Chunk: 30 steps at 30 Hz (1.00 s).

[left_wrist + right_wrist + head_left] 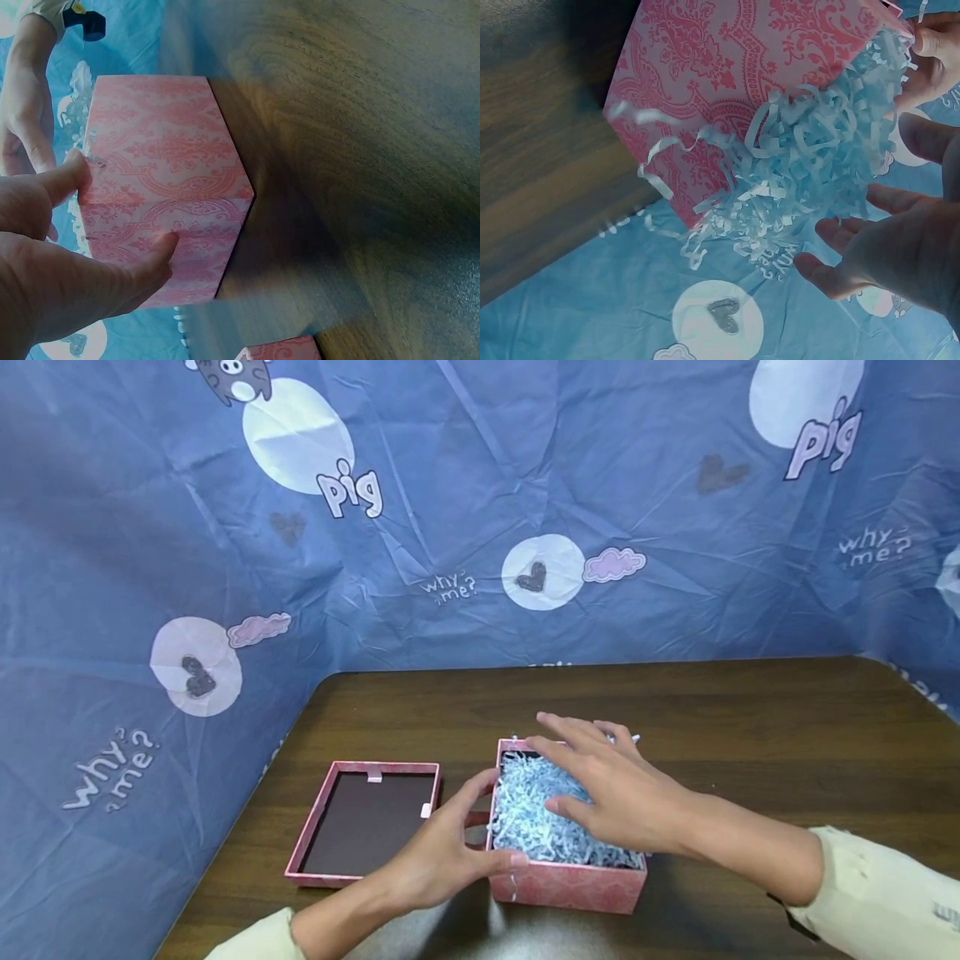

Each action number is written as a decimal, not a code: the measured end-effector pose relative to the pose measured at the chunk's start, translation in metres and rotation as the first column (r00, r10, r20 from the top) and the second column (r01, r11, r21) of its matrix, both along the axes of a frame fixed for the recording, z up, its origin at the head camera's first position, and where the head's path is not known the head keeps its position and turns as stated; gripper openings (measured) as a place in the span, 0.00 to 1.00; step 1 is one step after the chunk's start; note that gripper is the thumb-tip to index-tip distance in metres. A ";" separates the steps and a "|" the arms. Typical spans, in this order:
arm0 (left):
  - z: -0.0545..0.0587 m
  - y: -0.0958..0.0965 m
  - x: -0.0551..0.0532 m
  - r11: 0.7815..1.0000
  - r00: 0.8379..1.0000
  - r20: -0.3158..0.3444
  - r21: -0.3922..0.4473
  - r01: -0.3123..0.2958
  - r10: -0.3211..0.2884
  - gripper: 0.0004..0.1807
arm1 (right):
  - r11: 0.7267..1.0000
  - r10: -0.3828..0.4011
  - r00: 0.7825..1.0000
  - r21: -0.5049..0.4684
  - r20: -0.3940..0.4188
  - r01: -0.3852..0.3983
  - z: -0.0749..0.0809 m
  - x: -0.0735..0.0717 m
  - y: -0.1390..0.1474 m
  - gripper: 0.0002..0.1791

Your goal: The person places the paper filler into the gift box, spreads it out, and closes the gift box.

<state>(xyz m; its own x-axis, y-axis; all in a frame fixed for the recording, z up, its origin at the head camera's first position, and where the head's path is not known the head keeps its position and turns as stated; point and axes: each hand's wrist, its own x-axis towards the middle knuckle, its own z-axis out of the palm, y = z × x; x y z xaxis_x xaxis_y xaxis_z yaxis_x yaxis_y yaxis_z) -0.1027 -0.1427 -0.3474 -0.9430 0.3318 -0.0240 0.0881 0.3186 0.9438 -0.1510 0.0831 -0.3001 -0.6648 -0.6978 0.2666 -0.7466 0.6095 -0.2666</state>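
A pink patterned gift box stands lidless on the table, filled to the rim with light blue shredded paper. My left hand holds the box at its near left corner, thumb at the front and fingers along the left side. In the left wrist view, thumb and finger lie against the patterned wall. Over the paper, my right hand hovers with fingers spread and nothing held; whether its fingertips touch the strands is unclear. Loose paper strands spill over the box's rim in the right wrist view.
To the left of the box lies its lid, inner side up, dark inside with a pink rim and small white tabs. Brown wooden table extends to the right. A blue printed cloth hangs behind and at the left.
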 end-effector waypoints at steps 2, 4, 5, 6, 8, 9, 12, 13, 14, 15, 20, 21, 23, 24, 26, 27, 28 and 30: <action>0.000 -0.001 0.000 1.000 1.000 0.000 -0.002 -0.001 0.001 0.49 | 1.000 0.002 1.000 -0.003 -0.002 -0.002 0.000 0.000 0.000 0.35; 0.001 -0.001 0.000 1.000 1.000 0.001 -0.001 -0.002 0.002 0.49 | 1.000 0.004 1.000 -0.003 -0.007 -0.004 0.001 -0.001 -0.001 0.36; 0.001 -0.001 -0.001 1.000 1.000 0.001 0.001 -0.002 0.002 0.49 | 1.000 0.003 1.000 0.001 -0.011 -0.003 0.002 -0.001 -0.001 0.37; 0.001 -0.001 -0.001 1.000 1.000 0.000 0.003 -0.002 0.002 0.49 | 1.000 0.000 1.000 0.006 -0.016 0.000 0.002 -0.001 -0.001 0.38; 0.001 -0.001 -0.001 1.000 1.000 -0.002 0.003 -0.001 0.001 0.49 | 1.000 -0.012 1.000 0.020 -0.025 0.013 0.002 -0.002 -0.001 0.40; 0.001 -0.001 -0.001 1.000 1.000 -0.002 0.002 -0.001 0.001 0.49 | 0.999 -0.021 0.999 0.029 -0.028 0.021 0.003 -0.002 -0.001 0.40; 0.002 -0.001 0.000 1.000 1.000 -0.003 -0.007 -0.003 0.003 0.49 | 0.997 -0.048 0.999 0.053 -0.014 0.049 0.002 -0.001 0.000 0.41; 0.001 -0.001 0.000 1.000 1.000 -0.006 -0.010 -0.003 0.003 0.49 | 0.997 -0.055 0.998 0.061 -0.004 0.055 0.001 -0.001 0.000 0.41; 0.001 -0.001 0.000 1.000 1.000 -0.007 -0.010 -0.002 0.002 0.49 | 0.996 -0.059 0.998 0.067 0.008 0.058 0.001 -0.001 0.000 0.41; 0.001 -0.001 0.000 1.000 1.000 -0.008 -0.008 -0.003 0.003 0.49 | 0.996 -0.061 0.998 0.072 0.020 0.059 0.000 -0.001 0.000 0.41; 0.000 -0.001 0.002 1.000 1.000 -0.020 -0.010 -0.003 0.003 0.49 | 0.995 -0.056 0.996 0.083 0.072 0.049 -0.006 0.001 0.000 0.41; 0.000 -0.001 0.002 1.000 1.000 -0.022 -0.014 -0.003 0.003 0.49 | 0.995 -0.053 0.995 0.085 0.081 0.046 -0.008 0.001 -0.001 0.41; 0.001 -0.001 0.002 1.000 1.000 -0.021 -0.023 -0.003 0.002 0.48 | 0.995 -0.048 0.994 0.092 0.100 0.039 -0.010 0.002 -0.002 0.41; 0.001 -0.001 0.001 1.000 1.000 -0.019 -0.022 -0.001 0.001 0.48 | 0.995 -0.045 0.993 0.097 0.110 0.035 -0.011 0.003 -0.002 0.41; 0.001 -0.001 0.001 1.000 1.000 -0.013 -0.019 0.004 -0.004 0.48 | 0.994 -0.042 0.991 0.106 0.131 0.028 -0.013 0.003 -0.003 0.41; 0.001 -0.001 0.001 1.000 1.000 -0.011 -0.017 0.005 -0.005 0.48 | 0.993 -0.042 0.990 0.112 0.138 0.027 -0.013 0.003 -0.004 0.41; 0.001 -0.001 0.001 1.000 1.000 -0.009 -0.014 0.007 -0.007 0.48 | 0.993 -0.042 0.989 0.117 0.143 0.025 -0.013 0.004 -0.004 0.41; 0.001 -0.001 0.001 1.000 1.000 -0.009 -0.010 0.010 -0.010 0.48 | 0.992 -0.044 0.988 0.127 0.146 0.025 -0.014 0.004 -0.005 0.41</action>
<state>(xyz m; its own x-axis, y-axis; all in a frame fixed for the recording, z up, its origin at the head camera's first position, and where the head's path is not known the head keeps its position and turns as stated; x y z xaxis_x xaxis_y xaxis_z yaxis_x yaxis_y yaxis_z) -0.1019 -0.1441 -0.3465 -0.9400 0.3406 -0.0191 0.0994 0.3271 0.9398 -0.1473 0.0781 -0.3137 -0.7147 -0.6953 0.0762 -0.6826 0.6695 -0.2931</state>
